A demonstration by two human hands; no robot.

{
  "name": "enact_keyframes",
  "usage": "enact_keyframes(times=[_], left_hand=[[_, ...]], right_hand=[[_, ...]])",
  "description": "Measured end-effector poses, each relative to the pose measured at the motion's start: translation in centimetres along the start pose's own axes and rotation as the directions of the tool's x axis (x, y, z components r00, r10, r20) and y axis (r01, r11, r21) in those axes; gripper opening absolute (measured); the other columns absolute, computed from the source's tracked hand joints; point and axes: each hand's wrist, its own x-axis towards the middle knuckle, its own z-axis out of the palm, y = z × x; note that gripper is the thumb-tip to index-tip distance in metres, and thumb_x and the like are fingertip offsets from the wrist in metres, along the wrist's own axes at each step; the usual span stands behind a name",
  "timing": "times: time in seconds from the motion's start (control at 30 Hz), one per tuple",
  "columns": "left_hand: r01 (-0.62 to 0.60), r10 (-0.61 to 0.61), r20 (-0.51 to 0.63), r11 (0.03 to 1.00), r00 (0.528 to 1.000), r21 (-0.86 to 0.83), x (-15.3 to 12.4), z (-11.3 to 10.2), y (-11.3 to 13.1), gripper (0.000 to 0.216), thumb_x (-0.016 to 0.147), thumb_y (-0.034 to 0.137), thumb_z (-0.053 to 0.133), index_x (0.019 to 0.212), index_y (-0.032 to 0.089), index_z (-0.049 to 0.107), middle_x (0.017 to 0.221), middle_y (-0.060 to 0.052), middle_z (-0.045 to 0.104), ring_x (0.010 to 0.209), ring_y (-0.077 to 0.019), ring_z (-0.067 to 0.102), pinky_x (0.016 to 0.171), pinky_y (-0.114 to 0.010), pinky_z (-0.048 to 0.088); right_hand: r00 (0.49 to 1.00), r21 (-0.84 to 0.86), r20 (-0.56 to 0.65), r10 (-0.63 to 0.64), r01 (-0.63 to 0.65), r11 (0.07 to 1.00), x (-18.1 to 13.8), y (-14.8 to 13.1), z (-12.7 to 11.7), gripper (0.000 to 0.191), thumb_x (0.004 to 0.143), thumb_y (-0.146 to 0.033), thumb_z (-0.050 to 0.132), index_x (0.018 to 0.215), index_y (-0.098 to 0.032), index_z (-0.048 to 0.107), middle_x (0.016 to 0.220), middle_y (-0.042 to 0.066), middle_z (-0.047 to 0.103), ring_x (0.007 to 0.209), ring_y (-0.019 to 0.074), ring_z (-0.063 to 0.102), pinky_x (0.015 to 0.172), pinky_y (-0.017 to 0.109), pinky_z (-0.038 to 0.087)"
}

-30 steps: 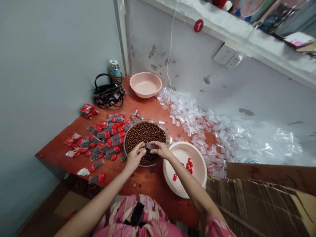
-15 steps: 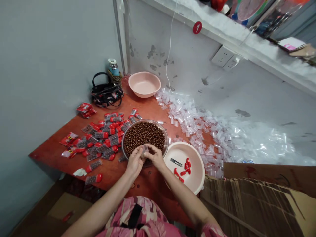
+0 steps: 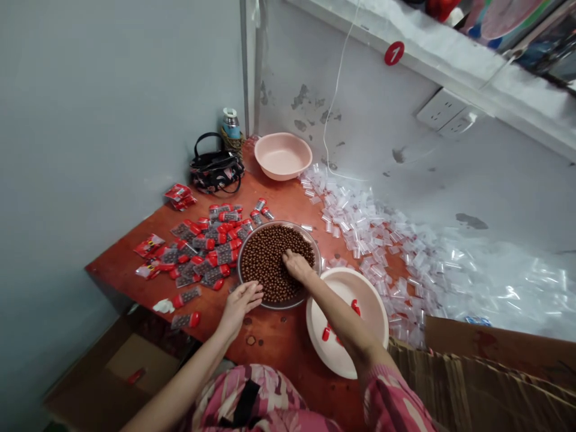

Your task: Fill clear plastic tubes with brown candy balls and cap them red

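Note:
A round metal bowl (image 3: 318,247) is filled with small shiny brown balls (image 3: 265,258). My right hand (image 3: 297,265) reaches into the right side of the bowl, its curled fingers down among the balls; whatever they hold is hidden. At the near left rim is my left hand (image 3: 243,300), fingers stretched out and nothing visible in it. Left of the bowl lies a pile of clear bottles with red caps (image 3: 216,240), filled with dark balls. A cream basin (image 3: 315,324) with several red caps (image 3: 326,333) stands to the right, partly under my right forearm.
Loose clear plastic tubes (image 3: 351,216) are heaped along the wall, beside a clear plastic bag (image 3: 490,270). A pink basin (image 3: 283,156), a black handbag (image 3: 216,171) and a flask (image 3: 231,123) stand at the back. Cardboard (image 3: 477,384) borders the right side.
My hands have parted from the small clear container they held together over the bowl. The right hand has dipped into the balls; the left has drawn to the rim. The view has shifted.

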Motion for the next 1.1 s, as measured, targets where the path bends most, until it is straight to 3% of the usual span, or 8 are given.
enact_keyframes(times=[0.13,0.23,0.37,0.47,0.63,0.77,0.93,1.1], left_hand=[[-0.004,0.005,-0.006,0.999,1.0,0.032,-0.1,-0.3,0.0,0.034,0.069,0.037,0.06,0.093,0.013,0.056,0.094,-0.012,0.063,0.079,-0.0175,0.062,0.074,-0.031,0.049],[-0.032,0.032,-0.002,0.996,0.999,0.08,0.5,-0.4,0.1,0.038,0.068,0.039,0.059,0.094,0.012,0.056,0.094,-0.012,0.063,0.08,-0.0182,0.061,0.074,-0.033,0.049],[-0.14,0.139,0.019,0.976,0.99,0.169,2.0,0.1,-0.2,0.044,0.068,0.041,0.057,0.101,0.012,0.053,0.101,-0.013,0.06,0.082,-0.0188,0.061,0.074,-0.035,0.049],[-0.279,0.265,0.087,0.917,0.96,0.284,3.1,1.2,-0.4,0.047,0.071,0.04,0.054,0.109,0.013,0.051,0.111,-0.013,0.056,0.091,-0.021,0.058,0.078,-0.036,0.048],[-0.594,0.507,0.333,0.538,0.795,0.598,2.8,3.9,0.2,0.042,0.078,0.029,0.046,0.118,0.02,0.046,0.121,-0.007,0.05,0.108,-0.0179,0.047,0.096,-0.034,0.034],[-0.654,0.562,0.397,0.384,0.726,0.652,2.5,5.1,0.9,0.04,0.08,0.029,0.044,0.118,0.018,0.047,0.119,-0.007,0.052,0.108,-0.0166,0.048,0.094,-0.03,0.035],[-0.669,0.582,0.405,0.356,0.705,0.653,2.6,4.9,1.0,0.035,0.083,0.026,0.036,0.113,0.017,0.052,0.113,-0.007,0.056,0.104,-0.0164,0.051,0.092,-0.031,0.037],[-0.598,0.582,0.281,0.471,0.763,0.649,2.7,6.7,-0.5,0.039,0.081,0.02,0.035,0.118,0.016,0.048,0.121,-0.006,0.05,0.11,-0.0167,0.046,0.096,-0.032,0.034]], right_hand=[[0.995,0.087,0.035,-0.092,0.089,0.992,0.5,-1.0,2.2,0.034,0.066,-0.012,0.057,0.1,-0.013,0.051,0.102,0.01,0.052,0.092,0.0187,0.051,0.082,0.03,0.039],[0.993,0.306,-0.092,-0.069,0.094,0.948,-0.4,-1.2,2.8,0.041,0.072,-0.019,0.053,0.112,-0.017,0.044,0.108,0.005,0.051,0.1,0.0151,0.047,0.088,0.028,0.036],[0.97,0.829,-0.227,0.088,0.145,0.54,-2.2,-1.3,2.7,0.039,0.068,-0.027,0.059,0.107,-0.023,0.051,0.106,0.001,0.054,0.101,0.0155,0.048,0.092,0.031,0.033],[0.964,0.967,-0.186,0.19,0.145,0.209,-3.3,-2.2,2.2,0.041,0.066,-0.026,0.062,0.106,-0.025,0.051,0.106,0.0,0.055,0.1,0.0159,0.049,0.09,0.031,0.036],[0.951,0.978,-0.175,0.254,0.198,-0.07,-4.6,-4.4,1.1,0.04,0.067,-0.024,0.062,0.105,-0.023,0.05,0.107,0.003,0.055,0.101,0.0162,0.05,0.091,0.032,0.036],[0.939,0.973,-0.212,0.27,0.228,-0.026,-5.9,-4.6,-0.4,0.037,0.068,-0.024,0.062,0.103,-0.023,0.052,0.107,0.002,0.056,0.099,0.0161,0.052,0.088,0.032,0.039],[0.937,0.921,-0.295,0.189,0.226,0.317,-7.3,-4.4,-2.5,0.019,0.072,-0.027,0.056,0.09,-0.02,0.059,0.105,0.003,0.057,0.099,0.0161,0.051,0.089,0.032,0.037],[0.761,0.873,-0.436,0.48,0.229,0.431,-5.2,-7.3,-1.1,0.016,0.074,-0.027,0.052,0.086,-0.018,0.057,0.1,0.005,0.058,0.095,0.0146,0.052,0.088,0.029,0.037]])
